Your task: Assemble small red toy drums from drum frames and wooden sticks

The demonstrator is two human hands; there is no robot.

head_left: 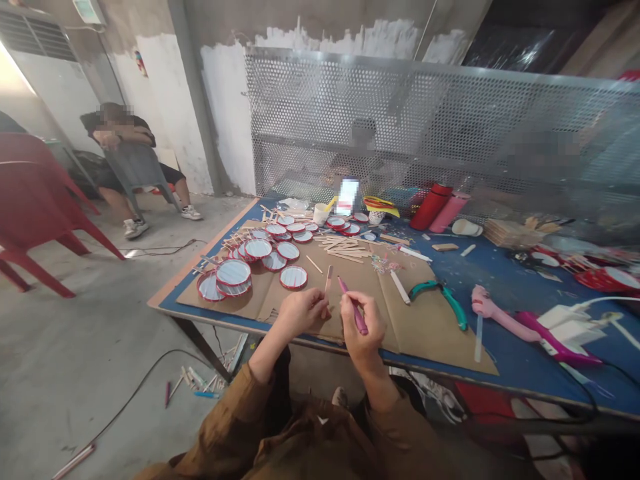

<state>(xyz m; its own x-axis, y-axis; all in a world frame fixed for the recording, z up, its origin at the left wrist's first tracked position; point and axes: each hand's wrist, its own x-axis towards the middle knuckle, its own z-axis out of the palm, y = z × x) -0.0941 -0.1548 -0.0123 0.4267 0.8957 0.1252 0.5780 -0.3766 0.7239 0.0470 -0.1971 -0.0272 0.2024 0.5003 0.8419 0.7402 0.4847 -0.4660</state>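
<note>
Logged from my remote view, largest first: a blue-topped table [520, 287], and on it a cardboard sheet [425, 333], my landmark. On the sheet's left half lie red-rimmed round discs [233, 272]; at its far edge, loose craft sticks [343, 250]; on its right half, teal-handled pliers [443, 300]. Left hand [303, 313]: fingers together on an upright wooden stick [329, 280], apparently pinched, though partly hidden. Right hand [364, 325]: fingers wrapped around a pink marker [345, 288], its long axis slanting up-left, tip near the stick.
</note>
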